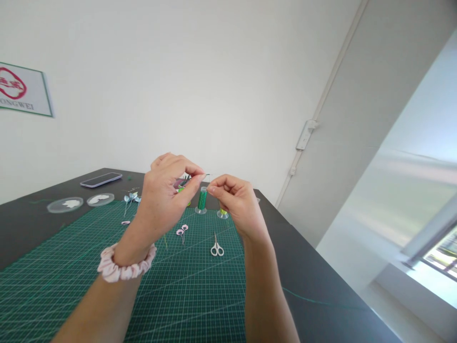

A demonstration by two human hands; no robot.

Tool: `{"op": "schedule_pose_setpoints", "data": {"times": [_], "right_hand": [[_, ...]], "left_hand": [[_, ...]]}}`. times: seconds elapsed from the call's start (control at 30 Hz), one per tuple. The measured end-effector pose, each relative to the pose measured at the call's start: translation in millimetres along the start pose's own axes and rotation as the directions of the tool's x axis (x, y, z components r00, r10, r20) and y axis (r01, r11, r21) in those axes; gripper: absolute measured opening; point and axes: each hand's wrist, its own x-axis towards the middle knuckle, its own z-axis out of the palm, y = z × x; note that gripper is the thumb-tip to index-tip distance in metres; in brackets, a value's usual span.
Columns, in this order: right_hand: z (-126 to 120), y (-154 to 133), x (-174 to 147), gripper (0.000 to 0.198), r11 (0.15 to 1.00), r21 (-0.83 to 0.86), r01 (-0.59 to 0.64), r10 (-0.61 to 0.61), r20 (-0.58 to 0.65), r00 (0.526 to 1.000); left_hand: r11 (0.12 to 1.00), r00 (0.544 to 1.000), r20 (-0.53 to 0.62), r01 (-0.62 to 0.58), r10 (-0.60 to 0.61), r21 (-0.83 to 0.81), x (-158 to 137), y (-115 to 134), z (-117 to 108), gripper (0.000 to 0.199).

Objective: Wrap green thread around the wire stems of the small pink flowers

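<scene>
Thin strand [209, 174] shows between raised, pinching hands [166, 190].

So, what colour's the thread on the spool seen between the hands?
Green; the thread shows best in the head view.

Thin strand [210, 174] at left hand [171, 183], beyond scissors [216, 249]: far end too fine to tell. Right hand [237, 200], beyond scissors: matter between fingertips hidden. Yellow spool [223, 214], beyond scissors: upper part behind right hand. Bright green item [181, 189], beyond scissors, leftward: mostly behind left hand, kind unclear. Wall sign [32, 90], far left of scissors: cropped at left. Window [442, 252], far right of scissors: cropped, view blurred. 2 forearms [266, 295], either side of scissors: cropped at bottom.
</scene>
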Motion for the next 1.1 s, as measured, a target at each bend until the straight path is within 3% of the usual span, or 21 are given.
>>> {"op": "schedule_pose_setpoints", "data": {"times": [0.27,0.67,0.9,1.1], "right_hand": [[6.5,-12.7,-10.3,0.015,0.979,-0.198,0.044,-0.06,-0.076,0.995],[-1.5,-16.3,-15.7,0.013,0.924,-0.344,0.167,-0.253,-0.221,0.942],[-4.7,-13.7,-12.0,0.012,0.947,-0.262,0.184,-0.243,-0.213,0.946],[-7.9,-10.4,-6.7,0.011,0.991,-0.066,0.117,-0.126,-0.151,0.98]], "left_hand": [[0.99,0.999,-0.032,-0.037,0.042,0.137,-0.2,-8.3,4.5,0.018],[0.986,0.968,0.21,-0.154,0.14,0.055,-1.1,-5.1,1.0,0.019],[0.983,0.947,0.261,-0.178,0.186,-0.054,0.3,-4.2,-0.8,0.018],[0.979,0.946,0.262,-0.163,0.191,-0.124,0.0,-2.8,-1.3,0.017]]}}
